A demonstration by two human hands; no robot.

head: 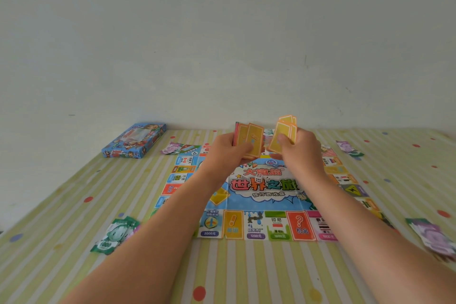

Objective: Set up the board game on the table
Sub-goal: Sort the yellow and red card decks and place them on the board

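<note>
The paper game board (266,226) lies flat in the middle of the striped table. A white die (258,177) rests on its centre artwork. Above the board's far half, my left hand (228,152) grips a stack of orange-backed cards (248,139). My right hand (299,149) holds a smaller fan of the same orange cards (283,134), a little apart from the left stack. Play money sits at the corners: green notes (112,236) near left, purple notes (434,237) near right, a pile (172,147) far left and a pile (348,147) far right.
The blue game box (134,142) lies at the far left by the wall. The table's striped, dotted cloth (246,274) reaches the near edge. A pale wall stands right behind the table's far edge.
</note>
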